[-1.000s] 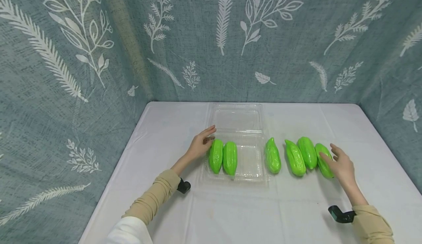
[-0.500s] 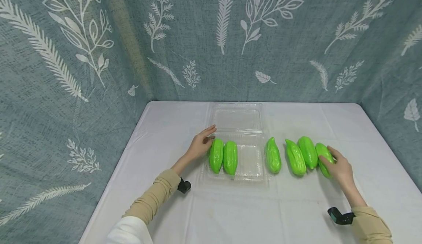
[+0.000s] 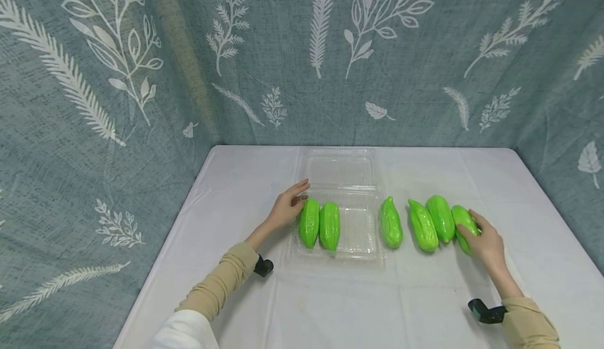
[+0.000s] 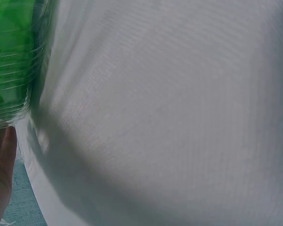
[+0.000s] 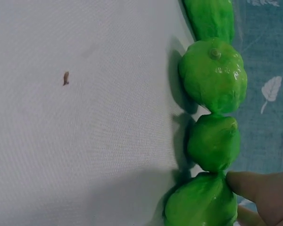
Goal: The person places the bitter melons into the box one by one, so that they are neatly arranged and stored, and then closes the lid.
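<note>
Covering the rightmost gourd, the right hand hides its end.

Bright, even light; left-wrist view seems blurred.

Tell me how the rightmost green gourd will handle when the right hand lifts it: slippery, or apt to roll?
The rightmost green gourd looks glossy, so probably a bit slick. Its rounded, ridged body could roll sideways. The right hand wraps it, thumb on its skin, which should steady it.
</note>
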{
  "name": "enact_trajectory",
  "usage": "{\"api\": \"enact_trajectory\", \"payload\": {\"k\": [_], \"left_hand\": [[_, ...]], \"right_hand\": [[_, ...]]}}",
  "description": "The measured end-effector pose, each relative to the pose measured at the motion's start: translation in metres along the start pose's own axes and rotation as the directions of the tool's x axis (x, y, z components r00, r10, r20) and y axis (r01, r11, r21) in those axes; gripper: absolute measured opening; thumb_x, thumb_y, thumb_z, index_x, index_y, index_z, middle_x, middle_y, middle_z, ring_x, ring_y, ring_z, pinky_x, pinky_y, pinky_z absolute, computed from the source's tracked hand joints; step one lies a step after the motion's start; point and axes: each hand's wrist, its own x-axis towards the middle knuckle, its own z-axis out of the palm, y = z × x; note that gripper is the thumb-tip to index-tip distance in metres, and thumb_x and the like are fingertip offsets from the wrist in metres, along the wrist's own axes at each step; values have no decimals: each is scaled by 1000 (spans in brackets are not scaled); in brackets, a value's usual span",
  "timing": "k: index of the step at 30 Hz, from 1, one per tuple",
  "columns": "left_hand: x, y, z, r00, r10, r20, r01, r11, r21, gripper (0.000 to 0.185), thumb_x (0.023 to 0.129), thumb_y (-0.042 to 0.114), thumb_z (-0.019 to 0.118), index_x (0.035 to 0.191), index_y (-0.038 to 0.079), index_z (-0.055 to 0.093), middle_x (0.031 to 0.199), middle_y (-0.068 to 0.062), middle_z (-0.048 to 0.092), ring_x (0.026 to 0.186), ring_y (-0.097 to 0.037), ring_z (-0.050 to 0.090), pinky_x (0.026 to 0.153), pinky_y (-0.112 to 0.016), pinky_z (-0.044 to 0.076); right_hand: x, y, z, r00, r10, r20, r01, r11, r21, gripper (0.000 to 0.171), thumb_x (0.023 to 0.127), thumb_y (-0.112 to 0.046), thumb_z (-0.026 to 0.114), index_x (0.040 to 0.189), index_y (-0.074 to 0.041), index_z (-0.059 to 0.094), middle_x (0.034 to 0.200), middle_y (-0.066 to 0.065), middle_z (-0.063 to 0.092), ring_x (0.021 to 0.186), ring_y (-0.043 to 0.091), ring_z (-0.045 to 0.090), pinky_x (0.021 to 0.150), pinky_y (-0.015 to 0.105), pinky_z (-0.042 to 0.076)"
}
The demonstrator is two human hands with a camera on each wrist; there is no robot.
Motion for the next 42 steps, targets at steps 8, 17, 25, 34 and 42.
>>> {"api": "enact_trajectory", "payload": {"k": [8,17,25,34,42], "left_hand": [[0,1,0,1000,2,2,-2,1000,-5,45,89,-15,45,134,-15,42,147,-30,33,117,-48,53,101,-46,49],[-1,2,0,1000,-8,2,8,1000,-8,45,89,-15,45,134,-15,41,147,-30,32,116,-48,53,102,-49,48],[-1,3,-1,1000,-14,-2,14,1000,-7,44,89,-15,45,134,-16,41,147,-30,32,117,-48,53,102,-48,47],[-1,5,-1,1000,-4,-6,4,1000,-3,44,89,-15,45,133,-17,41,146,-31,33,117,-49,53,102,-49,47],[0,2,0,1000,-9,3,9,1000,-18,45,89,-14,45,134,-15,41,147,-30,32,118,-48,52,103,-48,47]], "right_hand": [[-2,-1,0,999,12,-31,-11,1000,14,63,99,-26,46,148,4,21,141,39,32,128,54,33,105,66,34],[-3,-3,-2,999,20,-48,-19,1000,19,62,98,-25,46,148,3,21,141,39,33,129,54,32,107,66,31],[-5,-6,-8,994,-13,-106,19,998,56,63,98,-28,46,148,2,22,140,39,34,126,55,36,103,66,35],[-5,-15,-10,980,-19,-200,42,993,110,62,98,-28,46,148,1,25,141,36,37,121,54,44,93,61,49],[-7,-23,-14,970,17,-243,19,989,144,60,98,-28,47,149,-3,25,142,34,39,121,51,48,88,49,55]]}}
